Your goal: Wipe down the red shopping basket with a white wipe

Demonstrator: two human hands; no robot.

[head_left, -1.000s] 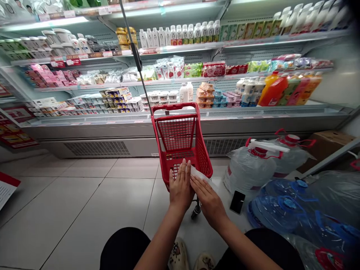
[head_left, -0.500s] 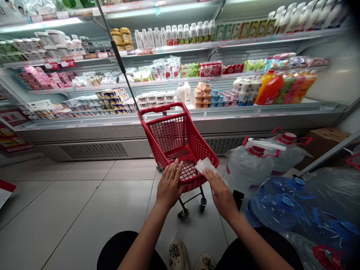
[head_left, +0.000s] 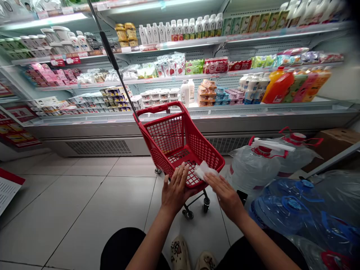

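Note:
A red shopping cart (head_left: 164, 129) with mesh walls stands on the tiled floor, a long black pole rising from its left side. My left hand (head_left: 176, 189) rests on the near left rim, its fingers stretched forward over the edge. Under the fingers of my right hand (head_left: 223, 191) is a crumpled white cloth or tissue (head_left: 204, 170), held against the near right part of the rim. The palms of both hands face down and cannot be seen.
Beyond the cart runs a refrigerated shelf unit (head_left: 135, 129) with bottles, cups and packets. Large clear water jugs (head_left: 250, 168) and blue jugs (head_left: 281, 206) crowd the right side, near a cardboard box (head_left: 337, 138). A red and white sign (head_left: 9, 187) is at the left edge.
The view has shifted slightly. The near end of the cart appears a little further right, and both hands have moved right with it. The white cloth stays under my right fingers.

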